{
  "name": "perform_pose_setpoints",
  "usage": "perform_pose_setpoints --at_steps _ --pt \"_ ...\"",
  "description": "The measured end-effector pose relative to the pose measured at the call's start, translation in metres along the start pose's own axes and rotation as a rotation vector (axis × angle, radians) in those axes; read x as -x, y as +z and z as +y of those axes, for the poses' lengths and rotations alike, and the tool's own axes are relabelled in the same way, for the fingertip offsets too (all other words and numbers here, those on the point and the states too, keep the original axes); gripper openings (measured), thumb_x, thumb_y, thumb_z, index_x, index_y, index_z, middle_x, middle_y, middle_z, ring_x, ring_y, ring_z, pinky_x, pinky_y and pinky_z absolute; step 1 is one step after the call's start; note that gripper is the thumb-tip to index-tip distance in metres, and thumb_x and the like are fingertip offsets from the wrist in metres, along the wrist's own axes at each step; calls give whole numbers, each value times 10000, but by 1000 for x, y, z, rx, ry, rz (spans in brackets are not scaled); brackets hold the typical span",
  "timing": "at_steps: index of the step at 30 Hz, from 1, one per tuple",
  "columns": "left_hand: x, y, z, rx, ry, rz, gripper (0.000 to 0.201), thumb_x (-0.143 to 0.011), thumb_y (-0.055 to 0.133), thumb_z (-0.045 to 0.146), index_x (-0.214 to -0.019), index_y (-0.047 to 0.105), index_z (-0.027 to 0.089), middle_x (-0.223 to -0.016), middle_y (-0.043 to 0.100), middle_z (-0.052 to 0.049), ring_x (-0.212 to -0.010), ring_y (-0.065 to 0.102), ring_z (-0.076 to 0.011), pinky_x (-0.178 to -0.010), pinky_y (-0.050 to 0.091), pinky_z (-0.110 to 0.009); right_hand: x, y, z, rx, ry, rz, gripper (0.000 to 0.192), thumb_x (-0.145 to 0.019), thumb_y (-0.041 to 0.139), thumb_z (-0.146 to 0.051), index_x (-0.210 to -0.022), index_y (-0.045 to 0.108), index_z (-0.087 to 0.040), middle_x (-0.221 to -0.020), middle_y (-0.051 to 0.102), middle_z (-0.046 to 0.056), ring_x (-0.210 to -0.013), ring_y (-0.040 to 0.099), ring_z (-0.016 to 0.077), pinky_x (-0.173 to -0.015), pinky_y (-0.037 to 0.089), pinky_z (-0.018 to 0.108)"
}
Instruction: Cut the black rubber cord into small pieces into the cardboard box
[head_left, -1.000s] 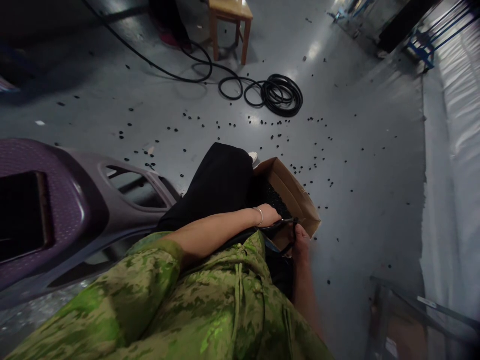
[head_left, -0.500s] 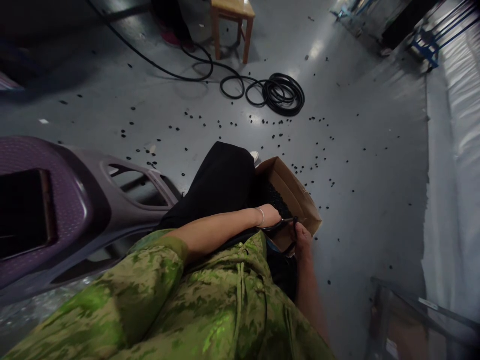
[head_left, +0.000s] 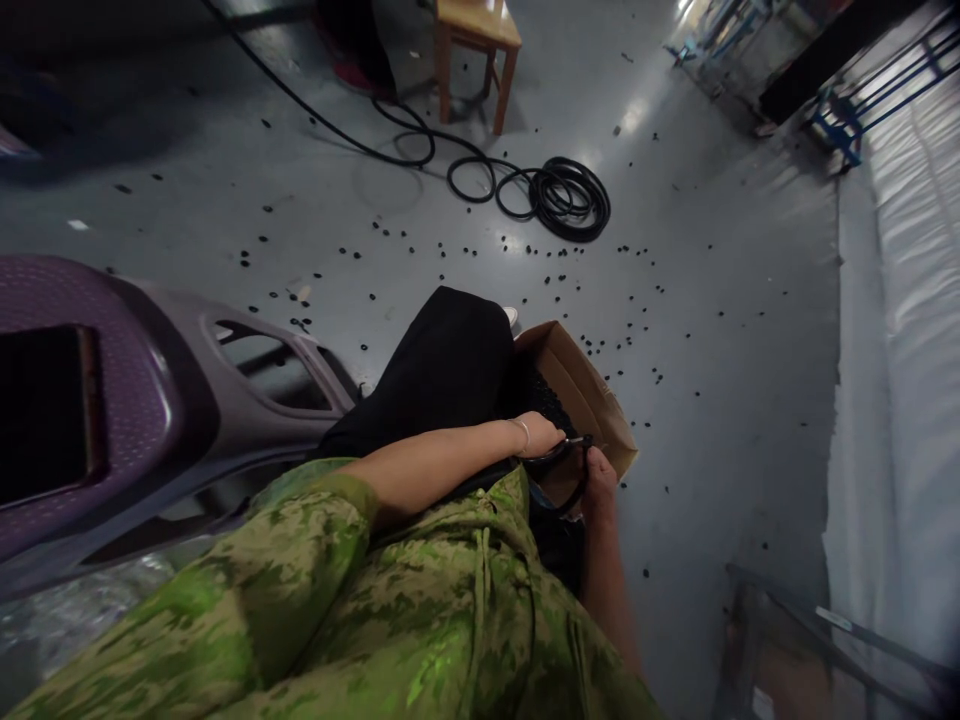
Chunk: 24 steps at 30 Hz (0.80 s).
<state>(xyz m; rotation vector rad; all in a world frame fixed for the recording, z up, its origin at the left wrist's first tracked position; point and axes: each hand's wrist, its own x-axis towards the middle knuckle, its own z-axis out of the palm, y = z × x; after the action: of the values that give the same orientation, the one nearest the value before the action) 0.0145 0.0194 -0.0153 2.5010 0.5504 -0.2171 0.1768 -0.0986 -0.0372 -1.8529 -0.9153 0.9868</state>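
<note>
My left hand [head_left: 541, 432], with a bracelet at the wrist, is closed on dark-handled scissors [head_left: 568, 443] whose metal end points right. Close to the tip, my right hand [head_left: 600, 470] pinches a thin black strip [head_left: 577, 494] that curves down toward my lap. The scissor tip meets or nearly meets the strip's upper end; I cannot tell whether they touch. Both hands are over an open cardboard box [head_left: 592, 385] between my legs. Many small black pieces [head_left: 551, 402] lie inside it, partly hidden by my left hand and knee.
Small black bits [head_left: 559, 280] are scattered across the grey floor. A coiled black hose [head_left: 574, 200] lies ahead, near a wooden stool [head_left: 476, 30] and another person's shoe [head_left: 352, 72]. At left, a phone [head_left: 45, 415] rests on a purple-grey plastic shell [head_left: 142, 400].
The scissors' metal end shows more clearly beside the strip. My right hand has shifted slightly left, and the strip's lower curve has come into view. The camera has turned a little.
</note>
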Motion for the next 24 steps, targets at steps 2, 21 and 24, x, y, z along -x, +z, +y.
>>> perform_pose_setpoints --at_steps 2,21,24 --pt "1 -2 0 8 -3 6 277 -895 436 316 -1057 589 151 -963 693 -134 -851 669 -225 -703 494 -311 0 0 -6 10 -38 -81 418 -838 463 -551 -632 422 -190 -583 343 -55 -592 291 94 -546 252 234" --pt "5 -11 1 -42 47 -91 241 -747 652 286 -918 655 116 -882 700 -166 -821 668 -225 -708 495 -286 -5 2 6 18 13 -106 391 -796 522 -536 -764 624 -160 -582 425 -43 -570 355 93 -531 280 212" --pt "3 -7 1 -37 64 -104 175 -738 659 246 -858 672 119 -875 704 -162 -798 670 -221 -697 496 -283 -2 7 10 6 69 -86 409 -777 527 -556 -782 624 -159 -557 408 -51 -532 329 88 -498 252 212"
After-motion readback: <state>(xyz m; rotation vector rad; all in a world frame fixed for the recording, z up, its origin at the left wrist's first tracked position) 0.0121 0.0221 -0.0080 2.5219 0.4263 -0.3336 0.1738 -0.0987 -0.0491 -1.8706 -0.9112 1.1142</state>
